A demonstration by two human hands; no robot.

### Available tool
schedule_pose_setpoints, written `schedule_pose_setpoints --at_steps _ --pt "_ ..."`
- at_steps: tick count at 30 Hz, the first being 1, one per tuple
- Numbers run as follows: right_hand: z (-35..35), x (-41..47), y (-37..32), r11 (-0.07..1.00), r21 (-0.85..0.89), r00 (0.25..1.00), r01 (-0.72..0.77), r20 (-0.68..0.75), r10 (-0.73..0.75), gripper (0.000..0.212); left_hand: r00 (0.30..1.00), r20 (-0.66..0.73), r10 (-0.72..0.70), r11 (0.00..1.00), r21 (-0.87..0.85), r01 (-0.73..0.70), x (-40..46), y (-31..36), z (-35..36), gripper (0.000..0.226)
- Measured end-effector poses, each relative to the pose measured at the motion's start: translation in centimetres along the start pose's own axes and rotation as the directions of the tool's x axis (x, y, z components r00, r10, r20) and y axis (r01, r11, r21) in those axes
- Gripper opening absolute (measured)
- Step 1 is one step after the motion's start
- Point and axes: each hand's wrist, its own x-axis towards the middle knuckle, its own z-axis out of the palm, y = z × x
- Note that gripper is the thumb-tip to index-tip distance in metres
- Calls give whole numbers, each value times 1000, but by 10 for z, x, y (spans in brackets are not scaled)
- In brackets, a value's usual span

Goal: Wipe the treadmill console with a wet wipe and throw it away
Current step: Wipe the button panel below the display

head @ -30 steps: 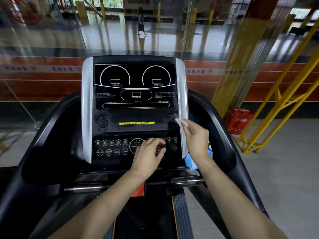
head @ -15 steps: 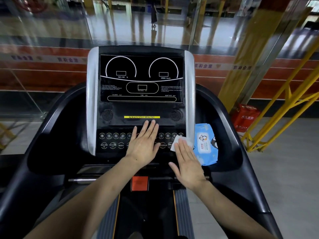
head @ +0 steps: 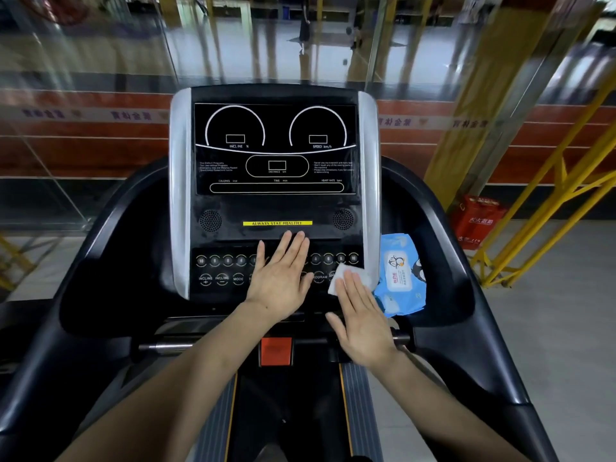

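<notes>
Pressing flat since half a second ago, the right hand (head: 361, 323) pins the wet wipe (head: 350, 278) low-right on the console (head: 276, 208); left hand (head: 278, 278) rests open. Wiping continues.

The treadmill console (head: 275, 208) is showing glossy black plastic, framed by brushed silver metal side strips (head: 180, 195). The wet wipe (head: 350, 276) is looking like soft white cloth, and the wipes pack (head: 401, 278) is gleaming as shiny blue plastic film.
</notes>
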Motion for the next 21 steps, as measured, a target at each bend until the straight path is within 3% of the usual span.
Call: schedule_pose_setpoints --at_steps 5,11,17,21 --pt "-21 50 -8 998 32 998 -56 -14 57 80 1000 -6 -8 1000 -1 8 -1 -2 3 71" --pt "4 -12 -5 1000 -12 1000 -21 0 21 80 1000 -10 9 1000 -9 -9 -1 -4 2 70" --pt "-19 52 -10 990 61 992 -126 -8 126 84 1000 -21 12 1000 -14 -12 -1 -4 3 71" --pt "-7 23 -13 992 60 993 -113 -18 114 79 999 -16 36 999 2 -36 0 -8 1 71"
